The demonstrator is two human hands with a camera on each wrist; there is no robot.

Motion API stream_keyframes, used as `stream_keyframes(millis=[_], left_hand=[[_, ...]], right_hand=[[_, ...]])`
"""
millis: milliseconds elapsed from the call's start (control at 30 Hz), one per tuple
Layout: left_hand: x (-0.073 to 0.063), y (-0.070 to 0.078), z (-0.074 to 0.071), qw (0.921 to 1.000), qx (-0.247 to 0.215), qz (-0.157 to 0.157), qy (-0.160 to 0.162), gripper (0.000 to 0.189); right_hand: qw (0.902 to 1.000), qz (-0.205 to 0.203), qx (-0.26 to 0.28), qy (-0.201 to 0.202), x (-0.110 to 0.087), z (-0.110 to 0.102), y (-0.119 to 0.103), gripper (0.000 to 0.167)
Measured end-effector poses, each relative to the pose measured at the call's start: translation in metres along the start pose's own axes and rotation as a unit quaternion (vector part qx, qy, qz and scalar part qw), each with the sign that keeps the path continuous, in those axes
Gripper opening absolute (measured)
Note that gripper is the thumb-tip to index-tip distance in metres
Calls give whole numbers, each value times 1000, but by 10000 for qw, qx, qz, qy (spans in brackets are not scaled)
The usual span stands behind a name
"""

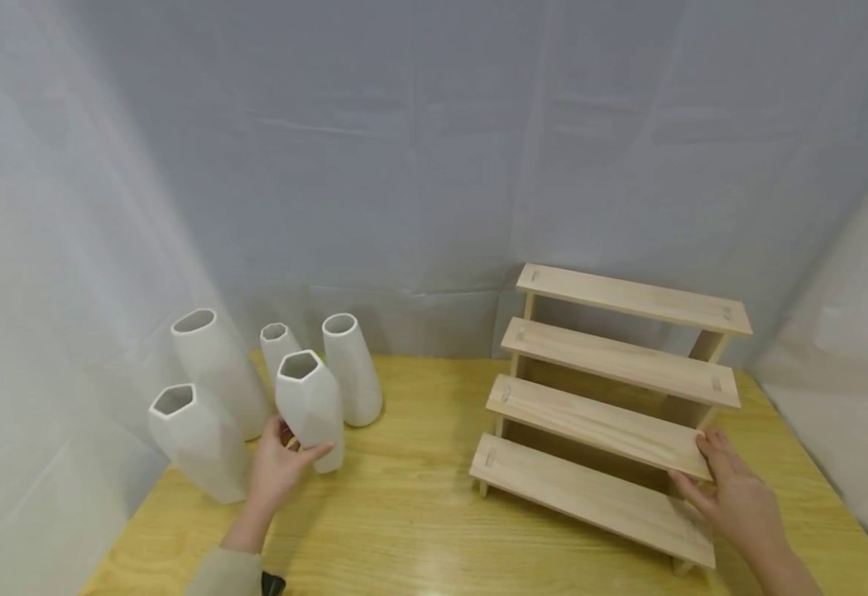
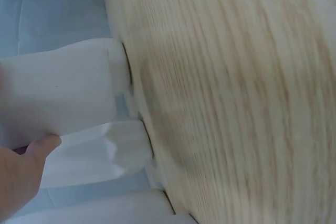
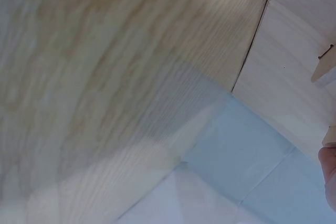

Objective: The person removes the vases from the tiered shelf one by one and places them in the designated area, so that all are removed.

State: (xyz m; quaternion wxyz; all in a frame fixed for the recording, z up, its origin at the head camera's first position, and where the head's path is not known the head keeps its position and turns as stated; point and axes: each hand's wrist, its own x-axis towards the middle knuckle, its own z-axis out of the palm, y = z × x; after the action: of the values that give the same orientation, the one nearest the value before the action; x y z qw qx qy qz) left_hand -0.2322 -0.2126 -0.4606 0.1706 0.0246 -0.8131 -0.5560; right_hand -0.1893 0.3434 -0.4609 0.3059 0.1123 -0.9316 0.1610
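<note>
My left hand [image 1: 277,470] grips a white faceted vase [image 1: 316,418] low on its body, thumb on the near side. In the left wrist view the base of this vase [image 2: 58,90] appears slightly off the tabletop. Around it stand other white vases: a tall round-mouthed vase [image 1: 219,364] and a five-sided vase [image 1: 203,447] to the left, a small-necked vase [image 1: 274,338] partly hidden behind, and a smooth vase [image 1: 352,372] to the right. My right hand [image 1: 742,497] pinches the right end of a lower shelf on a four-step wooden stand [image 1: 597,422].
The stand sits at the right on a yellow wood-grain table [image 1: 404,497]. Grey-white sheeting [image 1: 404,165] hangs behind the table and along both sides. A small black object [image 1: 273,584] shows beside my left sleeve.
</note>
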Motion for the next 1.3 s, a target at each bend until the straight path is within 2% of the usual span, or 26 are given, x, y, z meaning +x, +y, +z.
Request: stream_keyframes(millis=[33,100,300,400,600,700,1000,1167,1300], left_hand=[[-1,7,-1,9999,42,-130,-18,73],[-1,8,-2,9995,175,-250,-5,72],[0,4,-7,9985,518,-168,113,74],[1,1,-9,9975,640,-249,183,75],[3,1,-11,9958,612,-675,-96,75],[3,-1,-12,9952,597,-767,-131,76],[3,-4,-10,9965,502,-659,-137,76],[2,-6,-9,9962,706,-508,-19,78],[2,-7,-11,9958,647,-642,-8,79]], right_hand=[[10000,2,4,0,0,0,0,67],[10000,-7,9,5,1,0,0,67],[10000,-90,-29,0,2,1,1,67],[9999,-125,-31,-38,2,1,2,66],[10000,-68,-13,-37,3,3,3,65],[9999,-134,-14,33,3,4,4,66],[9999,-129,-35,60,2,4,5,67],[9997,-201,-21,117,3,5,6,69],[9999,-146,-2,15,2,6,4,69]])
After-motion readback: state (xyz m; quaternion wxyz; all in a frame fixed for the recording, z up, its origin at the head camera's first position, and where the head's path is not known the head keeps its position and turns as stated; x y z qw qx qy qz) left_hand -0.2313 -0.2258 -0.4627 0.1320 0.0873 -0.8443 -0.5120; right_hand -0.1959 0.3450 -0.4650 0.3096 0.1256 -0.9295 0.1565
